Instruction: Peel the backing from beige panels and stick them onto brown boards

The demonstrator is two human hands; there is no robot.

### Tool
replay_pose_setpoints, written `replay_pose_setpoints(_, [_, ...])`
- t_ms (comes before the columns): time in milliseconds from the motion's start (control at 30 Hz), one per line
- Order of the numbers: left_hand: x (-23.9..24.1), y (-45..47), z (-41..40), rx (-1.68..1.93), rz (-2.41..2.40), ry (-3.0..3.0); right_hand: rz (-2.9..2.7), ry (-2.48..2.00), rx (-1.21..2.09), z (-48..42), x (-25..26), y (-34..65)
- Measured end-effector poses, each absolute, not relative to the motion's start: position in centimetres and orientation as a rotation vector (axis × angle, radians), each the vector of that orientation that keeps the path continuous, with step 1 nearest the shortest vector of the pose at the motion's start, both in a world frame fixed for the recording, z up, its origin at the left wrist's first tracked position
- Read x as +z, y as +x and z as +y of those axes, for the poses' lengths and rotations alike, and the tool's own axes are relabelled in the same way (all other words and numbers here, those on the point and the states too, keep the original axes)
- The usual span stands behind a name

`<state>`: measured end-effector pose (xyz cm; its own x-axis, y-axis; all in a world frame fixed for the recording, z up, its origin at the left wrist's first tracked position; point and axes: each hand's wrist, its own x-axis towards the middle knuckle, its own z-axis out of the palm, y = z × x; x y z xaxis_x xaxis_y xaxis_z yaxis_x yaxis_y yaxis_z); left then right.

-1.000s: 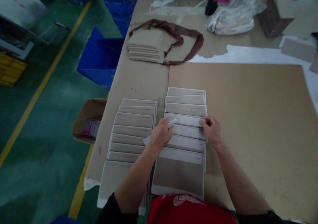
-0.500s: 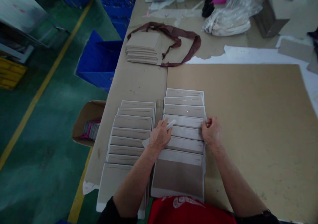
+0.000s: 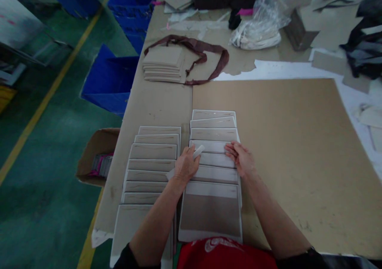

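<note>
Panels (image 3: 213,174), grey with pale edges, overlap like shingles in a row running from six o'clock to twelve on the desk (image 3: 161,108); clock readings are taken from this row, twelve being the far side. The nearest shows a broad darker face, while the others show only bands. At the row's nine o'clock edge, the left hand (image 3: 186,163) is closed around a slim white tool (image 3: 198,151), its tip angled toward two. The right hand (image 3: 241,157) is at the three o'clock edge, fingers loosely extended and a little apart over the fourth and fifth bands from the far end; whether the fingertips touch cannot be told. A second overlapping row (image 3: 153,165) lies just beside, at nine. A large brown sheet (image 3: 286,149) spreads toward three. Toward eleven, a pile of beige boards (image 3: 164,58) sits beside a looped brown band (image 3: 192,43). Farther off are a clear plastic bag (image 3: 259,36) near one, a blue bin (image 3: 110,78) at ten and a cardboard box (image 3: 97,141) at nine.
</note>
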<state>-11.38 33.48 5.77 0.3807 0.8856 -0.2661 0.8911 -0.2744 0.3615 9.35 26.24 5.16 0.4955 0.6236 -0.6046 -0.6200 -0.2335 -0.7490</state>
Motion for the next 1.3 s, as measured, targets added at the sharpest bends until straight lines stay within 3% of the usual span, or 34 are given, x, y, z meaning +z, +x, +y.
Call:
replay_pose_setpoints(167, [7.9,-11.9,33.3,0.249,1.576,1.976,-0.098,-1.625,0.676,24.0,6.2,11.7])
replay_pose_setpoints(267, [10.0,-11.8,32.4,0.491,1.483,1.478,-0.385,-1.661,0.921,23.9,7.7,9.2])
replay_pose_setpoints(433, [11.0,-10.1,30.6,0.568,1.234,0.665,-0.554,-1.480,1.282,25.8,9.8,3.9])
replay_pose_setpoints(667, [9.5,-9.0,29.0,0.539,1.264,0.664,-0.621,-1.551,1.447,27.9,9.0,2.9])
replay_pose_setpoints(800, [9.0,-8.9,28.7,0.537,1.275,0.640,-0.683,-1.599,1.335,28.2,8.5,3.9])
replay_pose_setpoints(1100, [8.8,-6.6,29.1,0.853,1.163,0.438,-0.410,-1.420,1.444,26.4,7.9,2.7])
replay_pose_setpoints(1300, [7.1,-6.1,29.2,0.855,1.289,1.003,-0.525,-1.693,1.196,28.2,6.6,7.2])
